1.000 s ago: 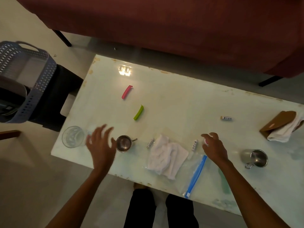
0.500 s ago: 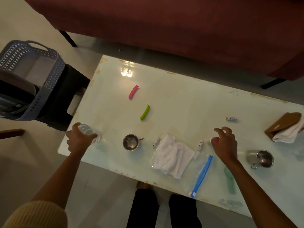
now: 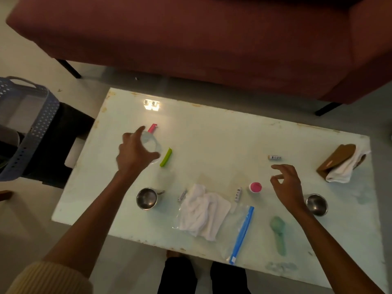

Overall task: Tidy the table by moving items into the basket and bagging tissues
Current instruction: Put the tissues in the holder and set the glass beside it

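Note:
My left hand (image 3: 133,153) grips a clear glass (image 3: 151,143) above the table's (image 3: 212,128) left part, between a pink clip (image 3: 152,127) and a green clip (image 3: 166,157). My right hand (image 3: 286,185) hovers with loosely curled fingers and holds nothing, just right of a small pink-topped pot (image 3: 255,187). A crumpled white tissue (image 3: 203,211) lies on a clear zip bag (image 3: 241,228) with a blue seal at the near edge. The grey perforated basket (image 3: 40,128) stands on a dark stool left of the table.
Two steel cups (image 3: 147,198) (image 3: 316,204), two small tubes (image 3: 274,157) (image 3: 238,194), a nail clipper (image 3: 182,195) and a pale green spoon (image 3: 279,232) lie on the table. A brown wallet (image 3: 337,160) with a white cloth (image 3: 345,170) sits far right. A red sofa (image 3: 191,39) stands behind.
My left hand closed round the glass at the near left corner and carried it up and away toward the pink clip. My right hand lifted off the pink-topped pot, moving right.

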Demonstrator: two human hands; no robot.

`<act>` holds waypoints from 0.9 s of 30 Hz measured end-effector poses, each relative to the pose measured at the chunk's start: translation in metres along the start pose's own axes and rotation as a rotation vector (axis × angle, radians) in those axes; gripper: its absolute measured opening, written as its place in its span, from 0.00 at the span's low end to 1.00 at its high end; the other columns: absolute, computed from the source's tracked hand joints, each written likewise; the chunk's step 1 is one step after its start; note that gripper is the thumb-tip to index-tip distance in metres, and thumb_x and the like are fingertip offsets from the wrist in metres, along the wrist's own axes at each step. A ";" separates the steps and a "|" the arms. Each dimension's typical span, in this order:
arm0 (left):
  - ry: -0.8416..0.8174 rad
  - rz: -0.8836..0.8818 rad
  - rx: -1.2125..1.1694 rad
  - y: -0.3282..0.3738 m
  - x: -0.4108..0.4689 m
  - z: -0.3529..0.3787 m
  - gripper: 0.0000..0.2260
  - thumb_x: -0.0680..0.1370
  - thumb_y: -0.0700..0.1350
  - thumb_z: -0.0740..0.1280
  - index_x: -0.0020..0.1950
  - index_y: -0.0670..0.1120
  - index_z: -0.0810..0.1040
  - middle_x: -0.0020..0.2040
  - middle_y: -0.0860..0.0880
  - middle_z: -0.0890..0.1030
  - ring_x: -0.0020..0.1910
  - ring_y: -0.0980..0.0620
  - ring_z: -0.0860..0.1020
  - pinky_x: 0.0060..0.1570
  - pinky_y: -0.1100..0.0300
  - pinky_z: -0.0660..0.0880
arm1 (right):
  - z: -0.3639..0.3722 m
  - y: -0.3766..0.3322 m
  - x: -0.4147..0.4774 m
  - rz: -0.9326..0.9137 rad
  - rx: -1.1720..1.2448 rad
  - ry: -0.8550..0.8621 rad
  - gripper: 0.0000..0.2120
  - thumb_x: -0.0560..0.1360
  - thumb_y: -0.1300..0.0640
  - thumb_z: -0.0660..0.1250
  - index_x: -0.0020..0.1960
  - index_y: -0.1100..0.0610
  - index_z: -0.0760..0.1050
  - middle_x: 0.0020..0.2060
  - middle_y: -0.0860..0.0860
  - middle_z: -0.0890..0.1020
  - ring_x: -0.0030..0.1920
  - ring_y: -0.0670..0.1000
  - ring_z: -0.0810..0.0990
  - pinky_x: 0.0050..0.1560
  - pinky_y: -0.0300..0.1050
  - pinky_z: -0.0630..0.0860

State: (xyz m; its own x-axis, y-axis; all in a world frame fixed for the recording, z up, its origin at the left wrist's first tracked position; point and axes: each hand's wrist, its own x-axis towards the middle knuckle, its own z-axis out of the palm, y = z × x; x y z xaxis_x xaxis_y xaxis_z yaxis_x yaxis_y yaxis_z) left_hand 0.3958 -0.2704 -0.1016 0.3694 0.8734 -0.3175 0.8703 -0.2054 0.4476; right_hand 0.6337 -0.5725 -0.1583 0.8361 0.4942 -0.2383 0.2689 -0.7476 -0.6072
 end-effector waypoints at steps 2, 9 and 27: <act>-0.054 0.050 0.001 0.036 0.011 0.017 0.41 0.64 0.49 0.78 0.72 0.53 0.62 0.66 0.42 0.68 0.63 0.38 0.72 0.62 0.43 0.71 | -0.009 0.002 0.005 -0.006 0.018 0.014 0.14 0.74 0.68 0.63 0.59 0.60 0.75 0.61 0.57 0.73 0.48 0.52 0.76 0.48 0.44 0.73; -0.193 0.236 0.126 0.132 0.033 0.089 0.41 0.65 0.50 0.76 0.73 0.52 0.60 0.68 0.42 0.67 0.64 0.37 0.70 0.60 0.43 0.71 | -0.046 0.017 0.036 -0.075 0.005 0.077 0.14 0.74 0.68 0.63 0.58 0.61 0.76 0.60 0.57 0.75 0.48 0.55 0.79 0.46 0.41 0.70; -0.195 0.262 0.257 0.184 0.059 0.160 0.40 0.67 0.51 0.75 0.74 0.51 0.59 0.70 0.42 0.65 0.66 0.37 0.68 0.61 0.43 0.71 | -0.115 0.112 0.098 0.423 -0.086 0.567 0.32 0.70 0.53 0.71 0.69 0.58 0.63 0.70 0.61 0.65 0.68 0.62 0.64 0.65 0.52 0.62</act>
State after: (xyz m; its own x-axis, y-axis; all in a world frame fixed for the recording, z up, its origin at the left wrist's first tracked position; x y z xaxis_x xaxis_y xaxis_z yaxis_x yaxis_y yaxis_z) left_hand 0.6296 -0.3268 -0.1718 0.6222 0.6822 -0.3839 0.7827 -0.5343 0.3192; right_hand 0.8005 -0.6590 -0.1624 0.9908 -0.1355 0.0052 -0.1162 -0.8681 -0.4825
